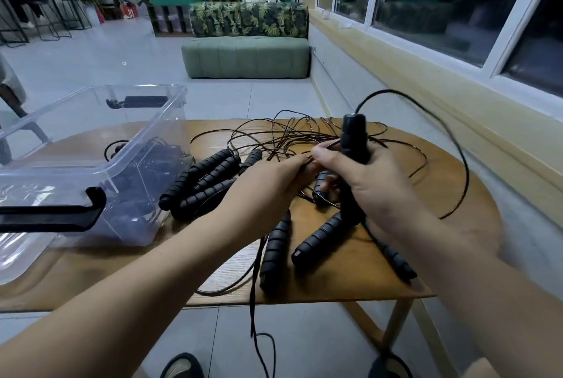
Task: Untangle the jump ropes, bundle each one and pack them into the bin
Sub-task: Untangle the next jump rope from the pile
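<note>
On the table (335, 289), loose handles (275, 251) lie under both hands. The right hand (364, 185) is clenched around 1 upright handle (353, 137); its cord (457, 146) loops out to the right. The left hand (268, 187) pinches a strand of the tangle (289, 134), just beside the right thumb. The bin (91, 122), at left, holds dark ropes (143, 170).

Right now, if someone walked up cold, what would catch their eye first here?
The hands mid-table: the right hand grips a black jump rope handle upright, while the left hand pinches a strand of the tangle of thin black cords sprawling over the wooden table. Black ribbed foam handles lie loose around them. At the left stands a clear plastic bin holding dark rope bundles.
</note>
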`<state>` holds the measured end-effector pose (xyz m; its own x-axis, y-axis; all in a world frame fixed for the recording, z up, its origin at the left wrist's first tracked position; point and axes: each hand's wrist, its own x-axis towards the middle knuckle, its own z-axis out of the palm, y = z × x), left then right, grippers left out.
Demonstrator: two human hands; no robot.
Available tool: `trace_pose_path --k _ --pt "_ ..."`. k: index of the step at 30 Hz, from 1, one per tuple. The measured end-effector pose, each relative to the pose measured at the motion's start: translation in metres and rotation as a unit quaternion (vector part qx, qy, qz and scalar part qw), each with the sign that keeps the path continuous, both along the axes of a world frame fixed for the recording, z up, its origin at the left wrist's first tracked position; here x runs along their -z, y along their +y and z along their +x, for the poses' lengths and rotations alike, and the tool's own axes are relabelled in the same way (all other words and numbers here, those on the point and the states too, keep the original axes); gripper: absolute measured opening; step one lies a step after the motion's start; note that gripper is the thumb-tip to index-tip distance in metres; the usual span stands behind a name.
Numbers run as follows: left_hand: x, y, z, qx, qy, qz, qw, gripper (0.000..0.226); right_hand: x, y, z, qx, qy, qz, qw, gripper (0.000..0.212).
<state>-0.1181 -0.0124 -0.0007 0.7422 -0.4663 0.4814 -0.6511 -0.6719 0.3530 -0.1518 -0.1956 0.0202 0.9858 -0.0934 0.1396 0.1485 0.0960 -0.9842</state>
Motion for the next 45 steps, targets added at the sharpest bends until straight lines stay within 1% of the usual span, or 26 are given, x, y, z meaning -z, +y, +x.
trace_pose_path --k 3,6,8,10,13,15,17,20,22,24,25,27,29,30,33,34,36,40,42,44,45 --pt "-0.003 -0.002 -0.007 0.013 -0.004 0.002 1.000 0.011 0.001 0.003 -0.001 0.008 -0.011 -0.025 1.000 0.015" --pt "-0.001 0.003 -0.003 0.007 0.017 -0.001 1.000 0.012 -0.006 -0.005 0.000 0.023 -0.037 -0.018 0.999 0.009" --pt "0.001 0.007 0.001 0.010 0.027 -0.009 1.000 0.011 -0.014 -0.015 0.000 0.053 -0.052 -0.004 0.997 0.011" --pt "0.003 0.011 0.004 0.014 0.021 -0.017 1.000 0.016 -0.022 -0.026 -0.001 0.086 -0.072 0.010 0.994 0.015" --pt "0.005 0.013 0.010 0.015 -0.038 -0.012 0.999 0.026 -0.030 -0.039 -0.003 0.111 -0.100 0.022 0.989 0.007" --pt "0.005 0.013 0.012 0.004 -0.055 -0.004 0.998 0.032 -0.032 -0.044 -0.004 0.125 -0.114 0.021 0.985 0.007" --pt "0.004 0.012 0.011 -0.013 -0.046 0.011 0.999 0.039 -0.034 -0.048 -0.004 0.139 -0.117 0.022 0.983 0.012" --pt "0.002 0.010 0.009 -0.016 -0.019 0.027 0.999 0.043 -0.034 -0.048 -0.004 0.157 -0.111 0.034 0.981 0.024" --pt "0.001 0.007 0.007 -0.005 -0.002 0.018 1.000 0.043 -0.033 -0.041 -0.004 0.137 -0.101 0.037 0.985 0.021" --pt "-0.002 0.003 0.003 0.009 -0.005 0.013 1.000 0.042 -0.030 -0.030 -0.006 0.082 -0.088 0.028 0.992 0.013" --pt "-0.003 0.001 0.001 0.018 -0.015 0.011 1.000 0.042 -0.026 -0.024 -0.008 0.046 -0.083 0.011 0.995 0.012" --pt "-0.006 -0.003 -0.005 0.038 -0.042 -0.005 0.998 0.035 -0.017 -0.013 -0.012 -0.011 -0.079 -0.052 0.995 0.014" --pt "-0.008 -0.005 -0.008 0.060 -0.048 -0.028 0.997 0.023 -0.010 -0.005 -0.013 -0.021 -0.085 -0.111 0.990 0.014" --pt "-0.007 -0.005 -0.006 0.067 -0.044 -0.035 0.996 0.021 -0.008 -0.004 -0.013 -0.013 -0.089 -0.128 0.988 0.013" --pt "-0.004 -0.001 0.001 0.060 -0.026 -0.023 0.998 0.025 -0.008 -0.003 -0.011 0.000 -0.101 -0.148 0.984 0.013" --pt "-0.004 0.001 0.002 0.053 -0.021 -0.013 0.998 0.029 -0.009 -0.005 -0.011 0.006 -0.102 -0.138 0.985 0.014" --pt "-0.002 0.005 0.004 0.039 -0.005 0.011 0.999 0.033 -0.015 -0.010 -0.009 0.032 -0.096 -0.091 0.991 0.014" --pt "0.004 0.016 0.010 0.021 0.044 0.031 0.998 0.048 -0.032 -0.038 -0.003 0.123 -0.090 0.016 0.988 0.012" --pt "0.005 0.020 0.013 0.021 0.049 0.030 0.998 0.049 -0.036 -0.053 0.001 0.157 -0.080 0.060 0.983 0.018" --pt "0.004 0.022 0.013 0.027 0.045 0.023 0.998 0.049 -0.036 -0.060 0.003 0.169 -0.065 0.074 0.981 0.028" --pt "0.004 0.022 0.012 0.028 0.042 0.020 0.999 0.049 -0.036 -0.061 0.003 0.164 -0.061 0.076 0.982 0.030"
